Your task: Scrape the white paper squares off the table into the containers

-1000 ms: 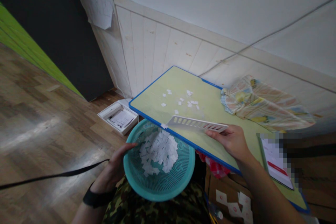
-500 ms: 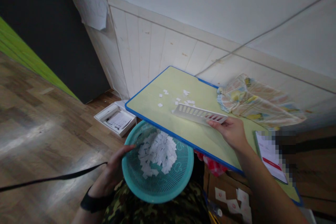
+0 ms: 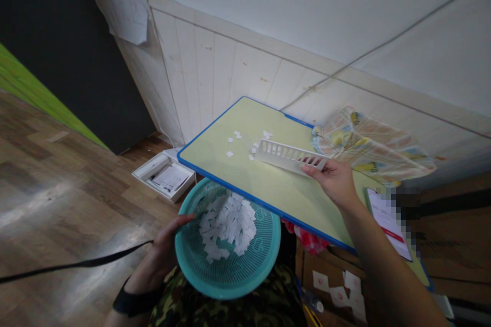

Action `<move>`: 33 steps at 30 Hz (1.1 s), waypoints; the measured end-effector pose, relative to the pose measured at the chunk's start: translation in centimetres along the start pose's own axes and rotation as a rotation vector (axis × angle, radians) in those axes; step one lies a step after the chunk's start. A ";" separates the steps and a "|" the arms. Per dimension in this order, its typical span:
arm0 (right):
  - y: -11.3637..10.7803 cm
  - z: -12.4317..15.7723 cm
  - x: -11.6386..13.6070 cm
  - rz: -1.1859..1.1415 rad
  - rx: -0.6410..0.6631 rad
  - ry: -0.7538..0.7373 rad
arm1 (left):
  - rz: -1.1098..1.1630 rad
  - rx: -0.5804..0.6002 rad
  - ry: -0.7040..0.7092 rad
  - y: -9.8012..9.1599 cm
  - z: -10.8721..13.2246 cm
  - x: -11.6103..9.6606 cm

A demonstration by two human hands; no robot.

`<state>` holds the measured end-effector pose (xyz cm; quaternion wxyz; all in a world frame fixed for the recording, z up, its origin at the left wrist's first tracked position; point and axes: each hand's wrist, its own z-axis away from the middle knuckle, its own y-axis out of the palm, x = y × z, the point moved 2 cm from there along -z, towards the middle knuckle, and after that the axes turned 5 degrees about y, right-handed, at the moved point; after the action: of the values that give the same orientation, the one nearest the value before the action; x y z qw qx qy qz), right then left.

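Paper squares lie on the bench and in the blue-green basket that the left fingers hold. Right fingers grip a slotted white strip, just moved from the bench's edge back by some squares.

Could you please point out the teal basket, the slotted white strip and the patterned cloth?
Teal basket (image 3: 245,270): head view, bare inner wall.
Slotted white strip (image 3: 283,162): head view, face below slots.
Patterned cloth (image 3: 376,145): head view, middle.

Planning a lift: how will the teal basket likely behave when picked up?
The teal basket is probably light for its size, its wall being perforated. It likely holds its shape: the rim looks round with the left hand gripping it. Tipped, it might spill its loose paper pieces.
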<state>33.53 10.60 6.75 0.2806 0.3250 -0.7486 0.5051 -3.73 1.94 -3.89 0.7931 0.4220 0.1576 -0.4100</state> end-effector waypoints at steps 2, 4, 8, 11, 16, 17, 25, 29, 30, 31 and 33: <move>-0.2 -0.2 0.2 0.020 -0.015 -0.006 | -0.002 -0.001 0.002 -0.1 0.0 0.1; -0.2 -0.2 0.6 0.025 -0.036 -0.017 | -0.005 -0.002 0.004 -0.2 -0.1 0.2; 0.2 -0.1 1.6 0.004 0.000 -0.045 | 0.012 0.003 -0.001 -0.2 -0.1 0.3; 0.0 -0.2 2.0 0.064 0.019 -0.038 | 0.009 -0.015 0.001 0.0 -0.1 0.2; -0.8 -0.5 1.9 0.064 -0.018 -0.040 | -0.026 -0.013 -0.012 0.3 0.0 0.0; -0.7 -0.6 1.8 0.060 -0.015 -0.039 | -0.032 -0.016 -0.012 0.2 0.0 0.0; -1.6 -0.8 2.1 0.159 0.002 -0.030 | -0.023 -0.006 -0.028 -0.5 -0.3 0.3; -1.9 -0.7 2.7 0.165 -0.030 -0.047 | -0.011 -0.016 -0.028 -0.3 -0.4 0.3; -1.7 -0.7 2.9 0.149 -0.030 -0.049 | -0.012 -0.016 -0.026 -0.2 -0.3 0.3; -1.4 -0.6 3.0 0.136 -0.024 -0.050 | -0.014 -0.015 -0.021 -0.1 -0.2 0.2; -0.7 -0.6 3.3 0.129 0.003 -0.054 | -0.024 -0.014 -0.002 0.1 -0.1 0.1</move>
<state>32.04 10.27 9.75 0.2269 0.2900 -0.7744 0.5144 -3.62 1.99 -3.95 0.7913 0.4140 0.1645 -0.4188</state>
